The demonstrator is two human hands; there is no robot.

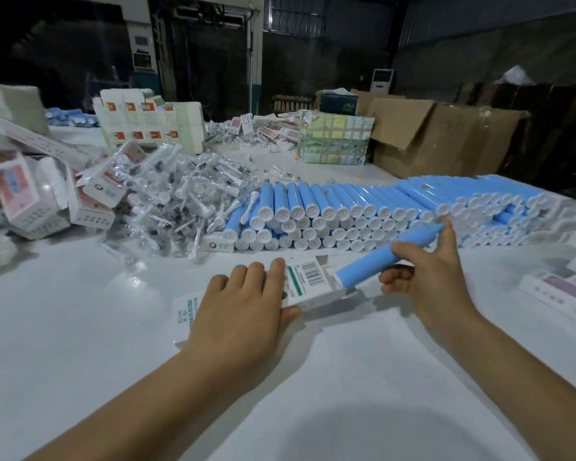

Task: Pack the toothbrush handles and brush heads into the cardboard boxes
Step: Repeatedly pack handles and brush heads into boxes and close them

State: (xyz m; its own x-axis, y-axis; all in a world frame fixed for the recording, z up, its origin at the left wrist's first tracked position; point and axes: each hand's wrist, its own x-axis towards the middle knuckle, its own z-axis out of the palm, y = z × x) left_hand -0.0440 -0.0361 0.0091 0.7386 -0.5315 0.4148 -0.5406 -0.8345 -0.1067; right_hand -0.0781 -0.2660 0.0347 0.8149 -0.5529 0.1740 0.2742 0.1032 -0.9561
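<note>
A small white cardboard box (pixel 308 281) with a barcode lies on the white table (pixel 80 327), its open end facing right. My left hand (pixel 243 307) grips the box, fingers over its top and thumb under its near side. My right hand (pixel 426 277) holds a blue toothbrush handle (pixel 379 257) tilted, with its white-capped lower end at the box's opening. Behind them lies a long stack of blue handles (pixel 363 207). A heap of bagged white brush heads (pixel 180 191) sits to the left of that stack.
Printed product boxes (pixel 37 194) lie tumbled at the far left, and more stand upright behind (pixel 150 124). White and purple boxes (pixel 569 287) lie at the right edge. A patterned box (pixel 335 136) and large brown cartons (pixel 446 138) stand at the back.
</note>
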